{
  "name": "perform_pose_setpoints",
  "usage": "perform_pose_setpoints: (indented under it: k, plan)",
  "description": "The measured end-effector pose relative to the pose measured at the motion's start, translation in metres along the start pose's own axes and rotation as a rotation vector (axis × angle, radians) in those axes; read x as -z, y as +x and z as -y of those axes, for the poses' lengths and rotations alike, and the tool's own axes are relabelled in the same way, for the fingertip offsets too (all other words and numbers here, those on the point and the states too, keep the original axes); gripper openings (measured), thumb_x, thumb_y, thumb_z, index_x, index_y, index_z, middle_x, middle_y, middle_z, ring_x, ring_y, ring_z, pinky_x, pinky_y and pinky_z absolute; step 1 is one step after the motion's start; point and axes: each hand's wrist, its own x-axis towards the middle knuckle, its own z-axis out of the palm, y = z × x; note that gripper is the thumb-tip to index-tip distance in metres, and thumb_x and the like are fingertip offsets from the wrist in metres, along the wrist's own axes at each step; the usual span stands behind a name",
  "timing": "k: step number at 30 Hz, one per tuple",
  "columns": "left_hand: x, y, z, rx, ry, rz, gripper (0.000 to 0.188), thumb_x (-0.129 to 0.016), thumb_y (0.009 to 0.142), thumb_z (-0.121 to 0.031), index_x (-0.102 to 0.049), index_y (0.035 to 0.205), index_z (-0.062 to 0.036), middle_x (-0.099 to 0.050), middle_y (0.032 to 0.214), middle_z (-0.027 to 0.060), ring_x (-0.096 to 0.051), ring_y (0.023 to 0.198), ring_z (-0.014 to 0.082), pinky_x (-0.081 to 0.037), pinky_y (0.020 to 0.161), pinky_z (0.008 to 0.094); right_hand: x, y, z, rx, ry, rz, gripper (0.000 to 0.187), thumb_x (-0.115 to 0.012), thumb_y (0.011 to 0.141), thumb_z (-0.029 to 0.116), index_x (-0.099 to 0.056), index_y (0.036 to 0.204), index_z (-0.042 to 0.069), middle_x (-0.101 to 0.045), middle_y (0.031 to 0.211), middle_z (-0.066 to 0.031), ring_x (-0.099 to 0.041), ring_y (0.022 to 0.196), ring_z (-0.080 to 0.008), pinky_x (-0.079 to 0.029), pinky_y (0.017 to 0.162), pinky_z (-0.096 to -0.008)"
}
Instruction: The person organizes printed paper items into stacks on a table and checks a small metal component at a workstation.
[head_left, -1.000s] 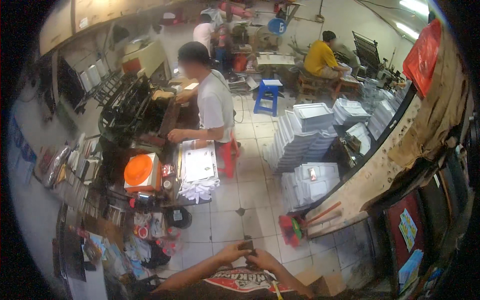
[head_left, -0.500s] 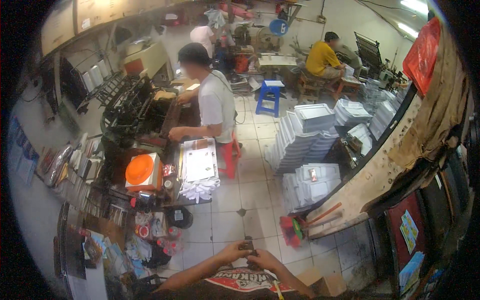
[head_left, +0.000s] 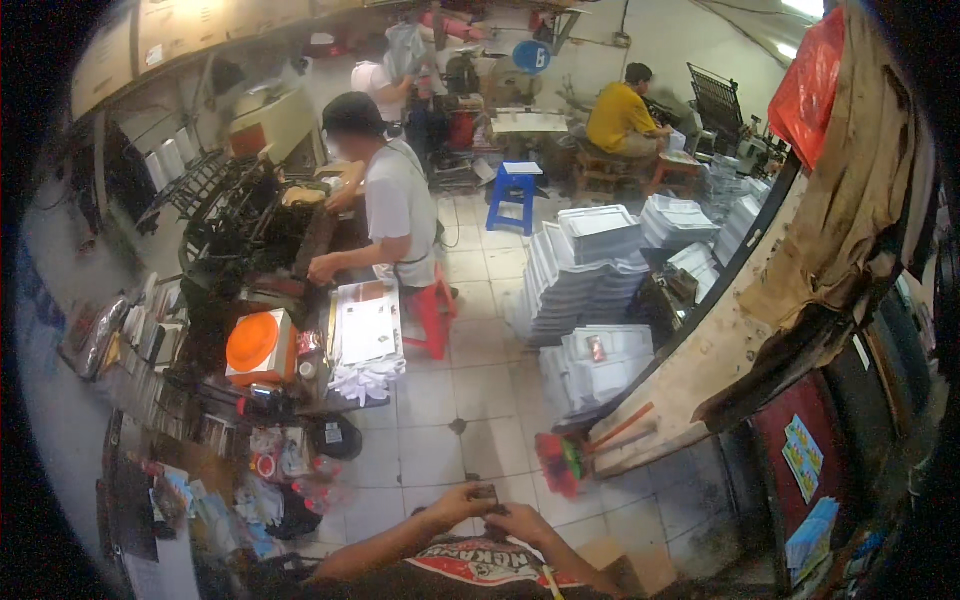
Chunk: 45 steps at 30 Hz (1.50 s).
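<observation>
My left hand and my right hand meet low in the middle of the picture, in front of my dark printed shirt. Both are closed around a small dark object, flat and blocky in outline. Its kind is too small to make out. The left fingers grip its near-left side and the right fingers pinch close to its lower right. Beneath the hands lies the white tiled floor.
At left, a person in white works at a dark machine, beside a paper-covered table. Paper stacks and a red-green bundle stand right. Farther back are a blue stool and a person in yellow.
The whole scene has slid slightly left as my view turned. My hands stay together at the dark object, of which less shows below. The pink-shirted person at the back has shifted posture.
</observation>
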Motion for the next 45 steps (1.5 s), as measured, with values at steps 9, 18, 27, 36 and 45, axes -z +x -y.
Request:
perform_pose_setpoints:
  k: [9,18,27,36,45]
  plan:
    - [0.017,0.048,0.003,-0.114,0.029,0.027,0.060,-0.071,0.080,-0.026,-0.046,0.126,0.0037,-0.058,0.113,0.0144,-0.055,0.104,0.0213,-0.042,0.094,0.0329,0.033,0.010,0.026,0.070,0.184,-0.055,0.041,-0.063,0.086,0.022,-0.047,0.112,-0.005,-0.061,0.099,-0.0138,-0.064,0.088,-0.0205,-0.052,0.074,-0.0310]
    - [0.080,0.142,-0.015,-0.102,0.197,-0.120,0.057,-0.072,0.079,-0.034,-0.051,0.121,-0.0009,-0.059,0.112,0.0135,-0.054,0.104,0.0214,-0.042,0.092,0.0336,0.091,0.101,0.064,0.034,0.103,-0.052,0.039,-0.065,0.085,0.020,-0.051,0.107,-0.008,-0.066,0.093,-0.0135,-0.065,0.086,-0.0194,-0.051,0.076,-0.0302]
    - [0.180,0.259,-0.163,-0.119,0.224,0.009,0.048,-0.068,0.082,-0.020,-0.046,0.119,0.0014,-0.060,0.108,0.0159,-0.057,0.100,0.0206,-0.046,0.085,0.0329,0.193,0.260,0.154,-0.002,-0.041,-0.031,0.040,-0.065,0.083,0.028,-0.059,0.103,-0.006,-0.066,0.095,-0.0127,-0.065,0.081,-0.0176,-0.051,0.077,-0.0293]
    - [0.266,0.375,-0.245,-0.181,0.263,-0.092,0.042,-0.070,0.081,-0.018,-0.049,0.112,0.0004,-0.061,0.099,0.0088,-0.056,0.091,0.0150,-0.046,0.081,0.0293,0.280,0.389,0.254,0.035,-0.004,0.060,0.039,-0.066,0.083,0.022,-0.053,0.109,-0.005,-0.065,0.096,-0.0132,-0.064,0.088,-0.0185,-0.050,0.079,-0.0295]
    - [0.319,0.546,-0.356,-0.357,0.180,-0.279,0.038,-0.071,0.080,-0.019,-0.053,0.108,-0.0009,-0.062,0.095,0.0093,-0.058,0.087,0.0152,-0.047,0.078,0.0304,0.440,0.539,0.344,0.070,0.052,0.187,0.038,-0.068,0.082,0.016,-0.053,0.112,-0.002,-0.062,0.101,-0.0112,-0.061,0.088,-0.0160,-0.049,0.076,-0.0276]
